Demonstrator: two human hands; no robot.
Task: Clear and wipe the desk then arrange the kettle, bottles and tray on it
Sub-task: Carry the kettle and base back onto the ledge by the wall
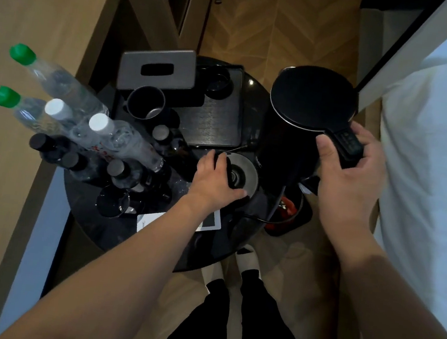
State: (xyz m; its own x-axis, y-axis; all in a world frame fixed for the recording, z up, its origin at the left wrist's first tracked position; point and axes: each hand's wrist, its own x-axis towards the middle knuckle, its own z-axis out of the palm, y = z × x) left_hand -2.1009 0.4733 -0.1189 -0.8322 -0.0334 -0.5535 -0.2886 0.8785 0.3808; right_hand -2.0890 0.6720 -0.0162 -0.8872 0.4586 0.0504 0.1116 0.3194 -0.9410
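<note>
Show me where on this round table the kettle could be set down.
Bare room is scarce. One dark patch lies at the near edge of the table, left of the white card. The tray has a flat bare middle. The left is crowded with bottles; the left hand holds the base, the right hand the kettle.

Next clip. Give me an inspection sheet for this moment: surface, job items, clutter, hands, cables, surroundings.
Surface: round dark table, crowded, glossy.
Job's things: black kettle lifted off its base; clear bottles with green caps and white caps, plus dark bottles, grouped at left; black tray at the back.
Clutter: grey tissue box, metal cup, white card, dark glass.
Hands: right hand holds the kettle handle; left hand grips the base.
Cables: black cord runs from the base over the table edge.
Surroundings: wooden desk left, white bedding right, waste bin on the floor.
</note>
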